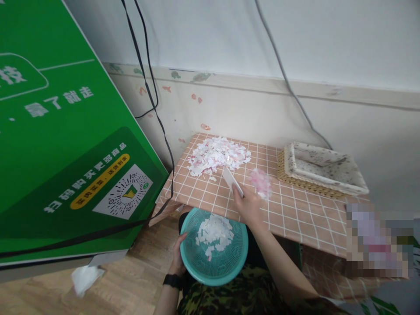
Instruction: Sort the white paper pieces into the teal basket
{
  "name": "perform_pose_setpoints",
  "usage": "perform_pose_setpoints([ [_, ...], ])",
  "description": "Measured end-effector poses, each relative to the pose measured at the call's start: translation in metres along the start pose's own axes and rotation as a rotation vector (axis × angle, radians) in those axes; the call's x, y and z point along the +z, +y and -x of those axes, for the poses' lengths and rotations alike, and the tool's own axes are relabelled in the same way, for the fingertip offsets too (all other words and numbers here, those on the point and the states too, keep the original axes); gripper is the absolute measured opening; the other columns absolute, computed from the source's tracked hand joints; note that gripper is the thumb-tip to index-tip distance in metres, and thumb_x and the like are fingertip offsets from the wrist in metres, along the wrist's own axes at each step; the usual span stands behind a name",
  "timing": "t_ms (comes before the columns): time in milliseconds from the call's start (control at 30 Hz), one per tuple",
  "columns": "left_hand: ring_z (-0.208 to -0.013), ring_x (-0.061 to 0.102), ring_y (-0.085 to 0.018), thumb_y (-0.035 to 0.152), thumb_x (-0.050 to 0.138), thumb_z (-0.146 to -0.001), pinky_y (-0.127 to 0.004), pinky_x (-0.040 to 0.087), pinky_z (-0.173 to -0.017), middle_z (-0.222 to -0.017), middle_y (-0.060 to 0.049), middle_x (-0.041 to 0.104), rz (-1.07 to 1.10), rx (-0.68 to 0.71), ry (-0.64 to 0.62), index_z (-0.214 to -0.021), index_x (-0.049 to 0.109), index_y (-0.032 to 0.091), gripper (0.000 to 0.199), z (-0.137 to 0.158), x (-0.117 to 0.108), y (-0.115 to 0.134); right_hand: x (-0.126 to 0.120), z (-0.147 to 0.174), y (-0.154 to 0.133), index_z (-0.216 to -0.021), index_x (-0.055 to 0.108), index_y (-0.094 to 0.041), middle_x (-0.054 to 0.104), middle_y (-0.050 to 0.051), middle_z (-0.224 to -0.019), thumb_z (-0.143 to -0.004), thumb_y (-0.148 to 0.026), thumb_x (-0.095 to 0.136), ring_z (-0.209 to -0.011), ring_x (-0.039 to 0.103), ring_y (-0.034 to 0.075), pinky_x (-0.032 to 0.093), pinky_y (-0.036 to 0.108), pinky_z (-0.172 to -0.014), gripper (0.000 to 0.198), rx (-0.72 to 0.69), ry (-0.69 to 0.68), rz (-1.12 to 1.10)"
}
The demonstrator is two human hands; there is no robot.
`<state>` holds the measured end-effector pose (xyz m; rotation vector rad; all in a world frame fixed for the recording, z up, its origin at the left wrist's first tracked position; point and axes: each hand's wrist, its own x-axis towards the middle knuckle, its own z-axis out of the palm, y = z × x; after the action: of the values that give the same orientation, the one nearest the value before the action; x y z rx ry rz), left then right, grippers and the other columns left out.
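My left hand point(178, 253), with a dark band at the wrist, grips the left rim of a teal plastic colander point(215, 275). The colander rests at my lap, just under the table's front edge. White paper scraps point(215, 232) lie inside it. My right hand point(247, 203) is closed on a flat white scraper-like piece point(232, 181) above the table. Its far end points at a large heap of torn white and pinkish paper scraps point(216, 155). A small pink, shiny bundle point(260, 183) lies just beyond my right hand; what it is I cannot make out.
A brown checked cloth covers the table point(288, 214). At its back right stands a lined wicker basket point(323, 170). A big green panel point(65, 131) leans in on the left, with black cables point(154, 105) hanging beside it. A white bag point(85, 279) lies on the wooden floor.
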<state>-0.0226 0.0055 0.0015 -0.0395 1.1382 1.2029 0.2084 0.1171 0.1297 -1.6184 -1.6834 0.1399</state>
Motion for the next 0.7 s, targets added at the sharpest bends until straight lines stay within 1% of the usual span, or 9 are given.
perform_pose_setpoints([
  [100, -0.069, 0.065, -0.029, 0.032, 0.065, -0.064, -0.04, 0.05, -0.072, -0.067, -0.005, 0.072, 0.009, -0.029, -0.002, -0.07, 0.071, 0.017, 0.018, -0.005, -0.006, -0.002, -0.013, -0.005, 0.016, -0.09, 0.07, -0.018, 0.068, 0.008, -0.068, -0.087, -0.042, 0.042, -0.058, 0.062, 0.021, 0.041, 0.028, -0.053, 0.037, 0.176, 0.072, 0.051],
  [167, -0.067, 0.065, -0.028, 0.032, 0.065, -0.064, -0.039, 0.05, -0.07, -0.065, -0.004, 0.071, 0.009, -0.032, 0.011, -0.068, 0.071, 0.018, 0.016, -0.006, -0.007, -0.002, -0.023, -0.005, 0.026, -0.092, 0.07, -0.016, 0.068, 0.01, -0.068, -0.085, -0.046, 0.043, -0.057, 0.06, 0.022, 0.04, 0.03, -0.052, 0.041, 0.284, 0.157, 0.087],
  [233, -0.067, 0.065, -0.028, 0.033, 0.066, -0.064, -0.038, 0.05, -0.069, -0.065, -0.004, 0.071, 0.009, -0.028, 0.011, -0.068, 0.071, 0.017, 0.017, -0.006, -0.007, -0.003, -0.031, -0.005, 0.031, -0.097, 0.069, -0.016, 0.069, 0.011, -0.072, -0.084, -0.048, 0.044, -0.059, 0.06, 0.023, 0.04, 0.03, -0.053, 0.043, 0.339, 0.221, 0.085],
  [300, -0.069, 0.066, -0.028, 0.034, 0.066, -0.063, -0.039, 0.051, -0.07, -0.068, -0.005, 0.072, 0.007, -0.034, -0.003, -0.07, 0.072, 0.016, 0.019, -0.005, -0.005, -0.003, -0.031, -0.007, 0.03, -0.097, 0.069, -0.016, 0.069, 0.009, -0.071, -0.084, -0.049, 0.045, -0.059, 0.06, 0.022, 0.041, 0.03, -0.053, 0.042, 0.313, 0.198, 0.014],
  [400, -0.071, 0.066, -0.028, 0.035, 0.066, -0.062, -0.041, 0.05, -0.073, -0.07, -0.007, 0.072, 0.009, -0.044, -0.023, -0.074, 0.072, 0.014, 0.025, -0.003, -0.001, -0.003, -0.02, -0.018, 0.02, -0.093, 0.07, -0.018, 0.069, 0.005, -0.071, -0.084, -0.047, 0.046, -0.061, 0.06, 0.02, 0.043, 0.028, -0.055, 0.039, 0.165, 0.031, -0.127],
  [467, -0.071, 0.066, -0.028, 0.036, 0.067, -0.062, -0.042, 0.05, -0.074, -0.07, -0.007, 0.072, 0.011, -0.042, -0.02, -0.075, 0.072, 0.014, 0.026, -0.001, 0.0, -0.003, -0.008, -0.028, 0.014, -0.095, 0.07, -0.019, 0.07, 0.006, -0.075, -0.085, -0.045, 0.044, -0.063, 0.062, 0.02, 0.044, 0.028, -0.057, 0.038, 0.097, -0.05, -0.139],
  [567, -0.071, 0.066, -0.028, 0.037, 0.066, -0.063, -0.041, 0.05, -0.075, -0.071, -0.007, 0.072, 0.008, -0.051, -0.028, -0.074, 0.072, 0.015, 0.025, 0.0, -0.001, -0.002, 0.007, -0.042, 0.009, -0.1, 0.069, -0.019, 0.071, 0.008, -0.079, -0.085, -0.043, 0.044, -0.066, 0.064, 0.022, 0.046, 0.03, -0.06, 0.038, 0.088, -0.058, -0.074],
  [633, -0.073, 0.066, -0.029, 0.036, 0.066, -0.063, -0.04, 0.05, -0.075, -0.071, -0.008, 0.072, 0.012, -0.048, -0.031, -0.072, 0.072, 0.015, 0.024, 0.001, 0.0, 0.0, 0.012, -0.047, 0.009, -0.1, 0.069, -0.019, 0.071, 0.009, -0.083, -0.084, -0.042, 0.046, -0.071, 0.065, 0.023, 0.047, 0.031, -0.062, 0.037, 0.094, -0.066, -0.065],
  [700, -0.077, 0.066, -0.031, 0.036, 0.067, -0.062, -0.04, 0.05, -0.074, -0.07, -0.008, 0.072, 0.004, -0.04, 0.016, -0.071, 0.071, 0.015, 0.023, 0.004, 0.003, 0.001, 0.012, -0.049, 0.008, -0.098, 0.07, -0.018, 0.071, 0.009, -0.086, -0.083, -0.042, 0.048, -0.073, 0.065, 0.024, 0.048, 0.031, -0.064, 0.035, 0.098, -0.094, -0.093],
])
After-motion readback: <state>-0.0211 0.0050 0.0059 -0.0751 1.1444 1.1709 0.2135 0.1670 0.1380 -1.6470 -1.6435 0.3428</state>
